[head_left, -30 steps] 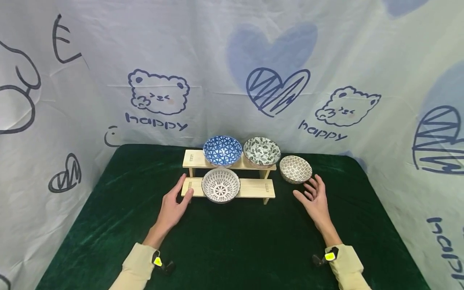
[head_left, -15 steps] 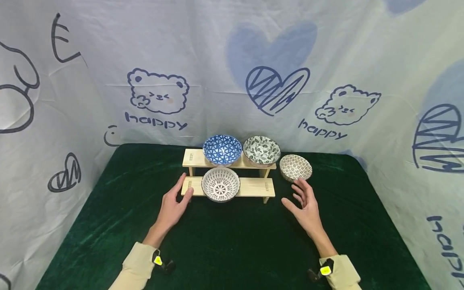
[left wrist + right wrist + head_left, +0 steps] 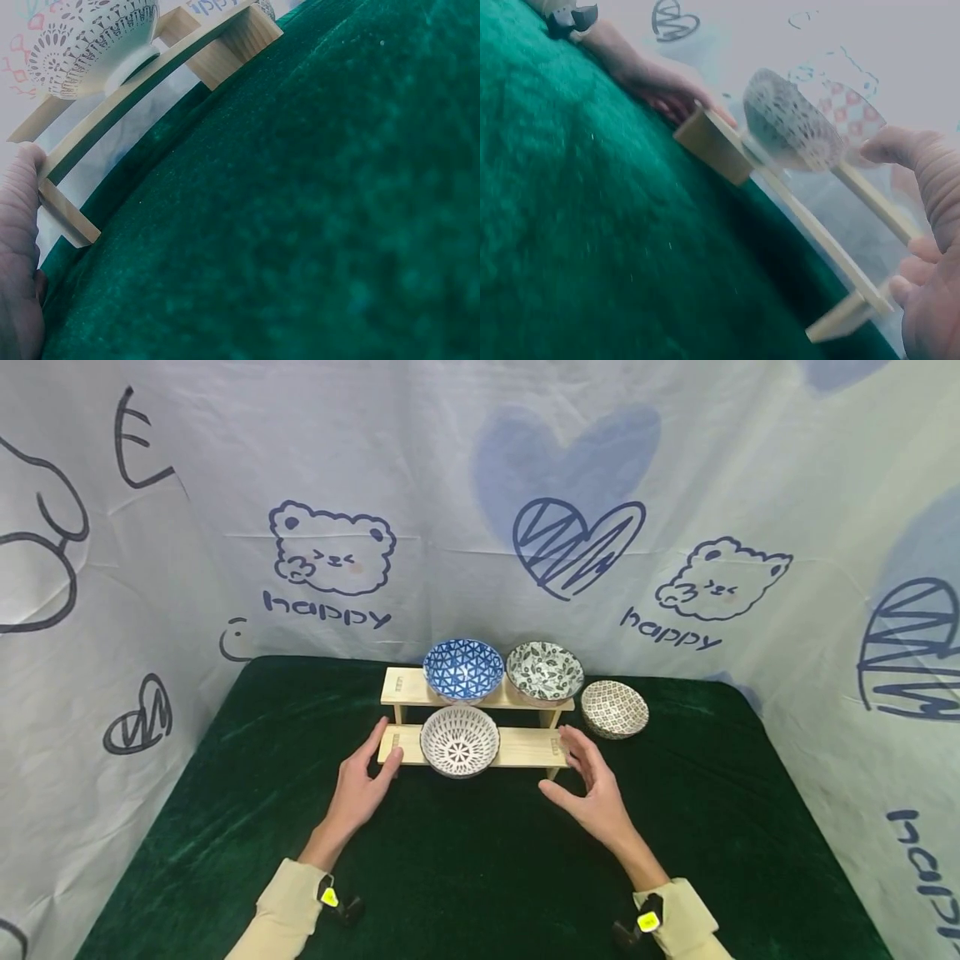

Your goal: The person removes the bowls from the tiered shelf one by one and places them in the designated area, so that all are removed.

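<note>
A two-step wooden display stand (image 3: 525, 747) carries three patterned bowls. The blue bowl (image 3: 463, 670) and the leaf-patterned bowl (image 3: 545, 672) sit on its upper board, and the white bowl with dark dashes (image 3: 460, 742) on the lower one. At the lower board's left end, my left hand (image 3: 358, 789) holds the stand between thumb and fingers; the thumb lies against the board in the left wrist view. My right hand (image 3: 594, 789) is by the board's right end, thumb and fingers spread. The right wrist view is blurred, so contact there cannot be told.
A brown-checked bowl (image 3: 615, 709) stands on the green velvet cloth (image 3: 480, 868), right of the stand and beyond my right hand. A white printed curtain (image 3: 450, 577) rises close behind the stand and along both sides.
My right hand has moved left, from beside the brown-checked bowl to the right end of the lower board. The left hand, stand and bowls have stayed in place.
</note>
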Demonstrator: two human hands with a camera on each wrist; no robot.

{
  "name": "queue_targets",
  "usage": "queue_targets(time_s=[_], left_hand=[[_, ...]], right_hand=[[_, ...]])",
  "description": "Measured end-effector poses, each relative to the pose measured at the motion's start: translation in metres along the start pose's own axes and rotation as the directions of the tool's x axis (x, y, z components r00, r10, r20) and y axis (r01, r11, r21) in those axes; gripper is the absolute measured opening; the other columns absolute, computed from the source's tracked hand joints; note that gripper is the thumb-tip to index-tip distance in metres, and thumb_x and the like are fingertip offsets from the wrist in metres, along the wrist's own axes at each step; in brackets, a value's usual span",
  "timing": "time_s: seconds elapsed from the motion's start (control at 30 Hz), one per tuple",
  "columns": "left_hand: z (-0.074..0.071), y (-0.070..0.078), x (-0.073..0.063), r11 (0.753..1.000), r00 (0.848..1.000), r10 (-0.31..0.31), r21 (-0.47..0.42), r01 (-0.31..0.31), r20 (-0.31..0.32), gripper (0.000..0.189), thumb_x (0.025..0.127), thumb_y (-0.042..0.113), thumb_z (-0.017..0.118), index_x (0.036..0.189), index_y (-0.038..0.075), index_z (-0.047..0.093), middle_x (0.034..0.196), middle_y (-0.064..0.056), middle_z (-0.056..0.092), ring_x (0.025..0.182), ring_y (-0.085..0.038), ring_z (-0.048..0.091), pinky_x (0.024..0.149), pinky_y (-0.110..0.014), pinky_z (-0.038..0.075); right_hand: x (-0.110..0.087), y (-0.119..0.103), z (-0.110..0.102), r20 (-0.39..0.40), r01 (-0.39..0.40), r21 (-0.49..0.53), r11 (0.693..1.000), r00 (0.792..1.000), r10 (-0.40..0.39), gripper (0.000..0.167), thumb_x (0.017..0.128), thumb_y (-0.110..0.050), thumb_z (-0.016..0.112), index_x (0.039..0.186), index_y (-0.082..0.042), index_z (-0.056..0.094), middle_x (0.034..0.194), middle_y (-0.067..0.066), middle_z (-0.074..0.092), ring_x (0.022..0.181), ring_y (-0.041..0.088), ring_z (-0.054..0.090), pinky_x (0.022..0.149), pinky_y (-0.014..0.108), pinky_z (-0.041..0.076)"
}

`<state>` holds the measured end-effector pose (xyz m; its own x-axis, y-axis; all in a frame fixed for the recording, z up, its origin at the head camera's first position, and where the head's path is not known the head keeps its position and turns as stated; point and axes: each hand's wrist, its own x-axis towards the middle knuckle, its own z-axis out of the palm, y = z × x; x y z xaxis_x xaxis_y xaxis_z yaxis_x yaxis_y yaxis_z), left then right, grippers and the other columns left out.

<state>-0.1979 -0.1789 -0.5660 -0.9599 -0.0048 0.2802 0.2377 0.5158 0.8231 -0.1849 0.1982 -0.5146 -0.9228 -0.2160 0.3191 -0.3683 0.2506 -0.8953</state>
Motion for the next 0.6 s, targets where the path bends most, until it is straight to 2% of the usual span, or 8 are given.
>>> queue_targets(time_s=[0.2, 0.33, 0.6], left_hand=[[-0.001, 0.0, 0.0, 1.0, 1.0, -0.016, -0.004, 0.016, 0.012, 0.069, 0.107, 0.041, 0.059, 0.163, 0.01, 0.035, 0.168, -0.009, 0.036, 0.153, -0.031, 0.037, 0.123, -0.057, 0.031], [-0.001, -0.002, 0.0, 1.0, 1.0, -0.014, -0.002, 0.014, 0.011, 0.069, 0.107, 0.041, 0.06, 0.163, 0.011, 0.036, 0.168, -0.008, 0.036, 0.153, -0.029, 0.037, 0.123, -0.056, 0.031], [-0.002, -0.001, 0.0, 1.0, 1.0, -0.003, -0.001, 0.003, 0.006, 0.069, 0.107, 0.039, 0.06, 0.163, 0.009, 0.035, 0.167, -0.01, 0.036, 0.152, -0.033, 0.038, 0.122, -0.058, 0.031]], right_hand=[[0.009, -0.009, 0.017, 0.087, -0.001, 0.018, 1.0, 0.996, 0.0, 0.084, 0.091, -0.008, 0.08, 0.161, -0.016, 0.035, 0.166, 0.011, 0.039, 0.152, 0.031, 0.038, 0.122, 0.049, 0.035], [0.016, -0.012, 0.03, 0.134, -0.008, 0.05, 0.999, 0.991, 0.001, 0.085, 0.091, -0.008, 0.08, 0.162, -0.015, 0.033, 0.166, 0.012, 0.038, 0.152, 0.035, 0.037, 0.121, 0.061, 0.032], [0.025, -0.014, 0.051, 0.184, -0.016, 0.112, 0.994, 0.983, -0.004, 0.088, 0.091, -0.009, 0.08, 0.163, -0.014, 0.03, 0.167, 0.012, 0.037, 0.153, 0.036, 0.036, 0.122, 0.06, 0.031]])
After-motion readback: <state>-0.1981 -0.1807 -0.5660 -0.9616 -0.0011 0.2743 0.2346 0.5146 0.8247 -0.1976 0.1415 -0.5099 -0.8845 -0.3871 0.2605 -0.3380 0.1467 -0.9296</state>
